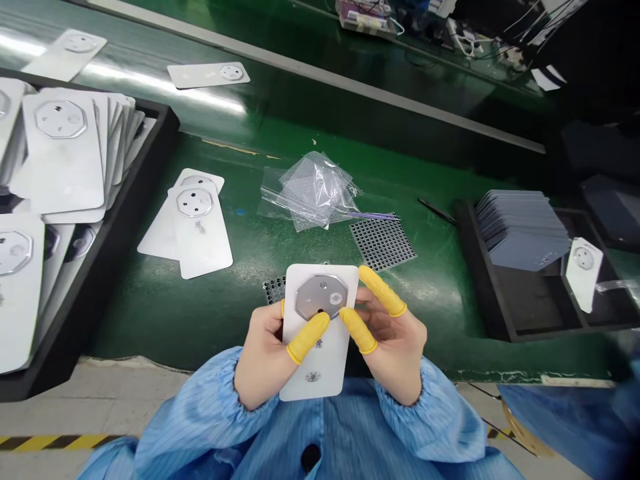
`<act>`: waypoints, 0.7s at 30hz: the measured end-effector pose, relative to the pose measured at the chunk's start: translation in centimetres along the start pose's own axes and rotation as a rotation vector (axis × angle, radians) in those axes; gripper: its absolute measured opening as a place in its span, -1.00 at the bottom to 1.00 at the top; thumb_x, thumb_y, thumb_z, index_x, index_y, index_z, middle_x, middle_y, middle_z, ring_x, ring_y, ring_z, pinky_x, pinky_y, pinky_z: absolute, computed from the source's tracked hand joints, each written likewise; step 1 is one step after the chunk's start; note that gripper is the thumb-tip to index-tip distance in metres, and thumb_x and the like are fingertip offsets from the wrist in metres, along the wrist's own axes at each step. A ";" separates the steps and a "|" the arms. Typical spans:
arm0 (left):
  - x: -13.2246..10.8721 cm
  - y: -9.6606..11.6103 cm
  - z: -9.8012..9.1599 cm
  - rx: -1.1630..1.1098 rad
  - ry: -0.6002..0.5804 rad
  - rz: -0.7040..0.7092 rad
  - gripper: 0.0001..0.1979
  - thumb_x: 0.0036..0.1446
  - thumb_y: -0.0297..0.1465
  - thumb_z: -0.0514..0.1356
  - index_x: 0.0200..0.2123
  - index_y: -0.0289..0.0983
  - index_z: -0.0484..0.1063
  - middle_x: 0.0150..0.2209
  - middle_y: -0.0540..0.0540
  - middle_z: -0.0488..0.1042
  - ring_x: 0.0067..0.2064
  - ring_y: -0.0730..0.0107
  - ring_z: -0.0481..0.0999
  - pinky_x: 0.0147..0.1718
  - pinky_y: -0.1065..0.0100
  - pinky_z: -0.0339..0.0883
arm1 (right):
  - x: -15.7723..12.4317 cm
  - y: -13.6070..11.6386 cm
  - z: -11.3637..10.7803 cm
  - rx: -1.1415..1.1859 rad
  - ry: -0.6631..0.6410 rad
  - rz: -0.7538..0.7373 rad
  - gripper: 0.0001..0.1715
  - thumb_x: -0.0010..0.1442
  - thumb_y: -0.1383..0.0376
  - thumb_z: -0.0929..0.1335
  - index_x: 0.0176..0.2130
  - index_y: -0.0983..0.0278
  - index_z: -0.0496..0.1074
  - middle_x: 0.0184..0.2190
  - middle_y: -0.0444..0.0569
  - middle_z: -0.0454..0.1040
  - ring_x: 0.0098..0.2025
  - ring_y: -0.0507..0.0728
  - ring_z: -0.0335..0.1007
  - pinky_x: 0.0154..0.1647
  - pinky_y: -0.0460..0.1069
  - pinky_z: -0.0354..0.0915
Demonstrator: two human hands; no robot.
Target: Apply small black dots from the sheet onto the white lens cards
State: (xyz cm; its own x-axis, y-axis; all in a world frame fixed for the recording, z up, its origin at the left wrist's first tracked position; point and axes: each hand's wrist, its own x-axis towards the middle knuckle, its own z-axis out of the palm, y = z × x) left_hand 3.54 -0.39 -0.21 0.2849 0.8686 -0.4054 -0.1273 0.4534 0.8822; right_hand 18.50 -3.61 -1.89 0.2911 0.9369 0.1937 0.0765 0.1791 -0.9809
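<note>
A white phone back cover [314, 360] with a silver octagonal camera plate [321, 293] is held upright before me. My left hand [270, 357] grips its left side, with the yellow-cotted thumb pressed near a black dot at the plate's lower edge. My right hand [393, 337] wears yellow finger cots and holds the right edge. Its thumb tip touches beside the plate, and its index finger lies by the upper right corner. Partly hidden behind the cover is a sheet of black dots [274, 291]. A second dotted sheet [383, 241] lies beyond my right hand.
Left stands a black tray [117, 200] full of white covers. Two covers [204, 233] overlap beside it. Clear plastic film [320, 190] and purple tweezers [373, 216] lie mid-table. At right, a black box [535, 300] holds grey sheets [520, 230] and a white cover [583, 275].
</note>
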 end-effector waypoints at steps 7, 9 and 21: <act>-0.5 -0.1 -0.6 0.057 -0.055 0.057 -0.77 -0.11 -0.27 0.40 -0.60 -0.31 0.57 -0.63 -0.08 0.51 -0.63 0.39 0.42 -0.67 0.42 0.33 | -0.7 -0.1 0.0 -0.027 -0.028 -0.046 -0.43 0.10 0.45 0.45 0.05 0.02 0.44 -0.22 -0.11 0.58 -0.31 0.10 0.57 -0.37 0.01 0.63; -0.4 0.1 -0.6 0.041 -0.052 0.029 -0.76 -0.07 -0.25 0.38 -0.59 -0.31 0.58 -0.62 -0.09 0.51 -0.62 0.38 0.43 -0.66 0.42 0.34 | -0.7 -0.1 0.0 -0.038 -0.025 -0.047 -0.43 0.09 0.46 0.45 0.05 0.03 0.44 -0.23 -0.12 0.59 -0.32 0.10 0.57 -0.37 0.00 0.63; -0.4 0.1 -2.0 0.105 0.066 0.055 -0.76 -0.10 -0.27 0.40 -0.63 -0.30 0.55 -0.64 -0.07 0.52 -0.62 0.34 0.47 -0.68 0.41 0.35 | -0.1 0.7 0.6 -0.010 -0.192 -0.041 -0.45 0.21 0.39 0.38 0.15 0.03 0.33 -0.13 -0.07 0.58 -0.22 0.11 0.59 -0.28 0.02 0.61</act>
State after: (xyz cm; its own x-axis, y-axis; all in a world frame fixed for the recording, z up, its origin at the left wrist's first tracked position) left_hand 1.56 -0.27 -0.41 0.2166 0.9044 -0.3676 -0.0396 0.3844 0.9223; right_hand 17.95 -3.38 -2.65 0.1004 0.9690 0.2257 0.0946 0.2165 -0.9717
